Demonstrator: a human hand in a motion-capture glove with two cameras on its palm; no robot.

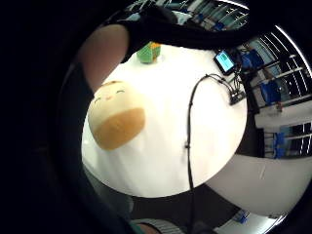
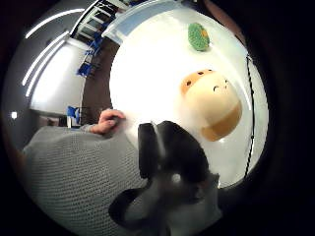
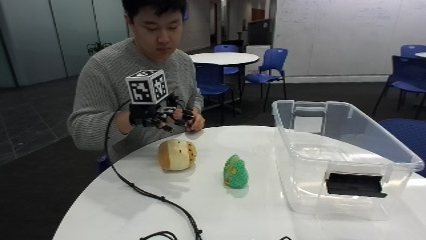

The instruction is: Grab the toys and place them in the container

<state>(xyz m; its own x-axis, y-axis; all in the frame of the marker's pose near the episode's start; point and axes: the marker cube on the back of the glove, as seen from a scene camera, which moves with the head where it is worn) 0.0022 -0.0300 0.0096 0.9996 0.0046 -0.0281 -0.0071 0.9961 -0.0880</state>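
Your hand (image 3: 163, 116) hovers empty, fingers relaxed, over the plush toy (image 3: 176, 154) near the surface's (image 3: 200, 205) edge. Drop straight down and wrap its round middle, tbh.

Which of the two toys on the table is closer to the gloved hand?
The cream and tan plush toy. It lies just below the gloved right hand, while the green toy stands farther along the table, towards the clear container.

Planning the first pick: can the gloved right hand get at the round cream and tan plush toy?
Probably yes: the gloved right hand hovers just above the cream and tan plush toy, nothing between them.
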